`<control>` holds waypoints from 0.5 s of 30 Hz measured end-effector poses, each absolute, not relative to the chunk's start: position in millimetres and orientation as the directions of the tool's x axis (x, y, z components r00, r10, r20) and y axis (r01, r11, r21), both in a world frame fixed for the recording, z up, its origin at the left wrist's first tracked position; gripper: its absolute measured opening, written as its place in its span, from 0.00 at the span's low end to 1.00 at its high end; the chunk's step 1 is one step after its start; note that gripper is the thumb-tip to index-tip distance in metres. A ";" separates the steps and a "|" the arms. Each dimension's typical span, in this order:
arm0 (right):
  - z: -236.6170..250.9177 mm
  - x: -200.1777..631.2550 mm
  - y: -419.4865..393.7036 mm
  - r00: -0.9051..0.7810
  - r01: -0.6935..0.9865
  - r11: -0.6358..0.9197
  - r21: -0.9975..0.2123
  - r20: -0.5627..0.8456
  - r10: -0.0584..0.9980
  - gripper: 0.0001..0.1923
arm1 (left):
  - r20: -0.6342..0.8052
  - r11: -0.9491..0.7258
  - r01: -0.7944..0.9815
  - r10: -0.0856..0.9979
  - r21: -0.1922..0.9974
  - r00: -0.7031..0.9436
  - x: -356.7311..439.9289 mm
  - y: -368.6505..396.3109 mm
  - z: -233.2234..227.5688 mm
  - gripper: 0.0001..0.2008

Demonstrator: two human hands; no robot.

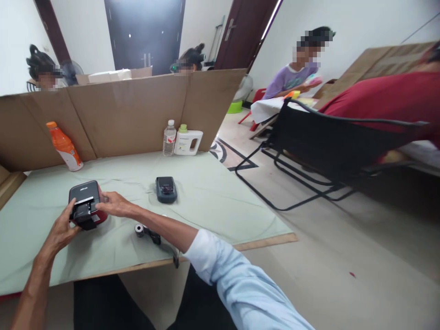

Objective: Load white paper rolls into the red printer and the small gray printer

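A black and red label printer (84, 189) is at the left part of the table, with a slot and a dark flap facing me. My left hand (62, 229) grips its left side, thumb near the flap and fingers low on the body. On the other side, my right hand (118, 205) holds the printer's right edge, its fingertips at the flap. Whether the printer rests on the cloth or is slightly raised, I cannot tell. Beneath my right forearm lies a small white roll (139, 230) beside a black object (153, 235), partly hidden. A smaller dark handheld device (166, 189) lies further right.
An orange bottle (67, 149), a clear water bottle (169, 138) and a white jug (188, 141) stand along a cardboard partition (127, 114). Pale green cloth covers the table (213, 201). A black folding chair (309, 142) stands right; several people sit around.
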State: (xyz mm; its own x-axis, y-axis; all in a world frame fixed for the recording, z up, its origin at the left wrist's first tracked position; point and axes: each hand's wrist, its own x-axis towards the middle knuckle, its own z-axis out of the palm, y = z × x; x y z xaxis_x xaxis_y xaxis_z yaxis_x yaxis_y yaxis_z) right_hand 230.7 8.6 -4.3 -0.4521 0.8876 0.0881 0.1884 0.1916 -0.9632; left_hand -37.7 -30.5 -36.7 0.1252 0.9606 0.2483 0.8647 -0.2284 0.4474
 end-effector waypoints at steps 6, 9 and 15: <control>3.4 347.1 14.2 -0.056 0.206 0.380 -0.902 0.377 0.924 0.22 | 0.566 -0.341 0.900 0.813 0.270 0.138 22.7 -48.2 8.5 0.33; -24.5 408.1 19.0 0.162 0.346 0.341 -0.874 0.414 0.896 0.25 | 0.542 -0.536 0.774 0.783 0.337 0.306 81.6 -37.5 10.4 0.29; -105.1 461.4 18.6 0.338 0.466 0.079 -0.881 0.260 0.904 0.30 | 0.120 -0.444 0.574 0.850 0.688 0.513 184.6 26.7 -38.3 0.31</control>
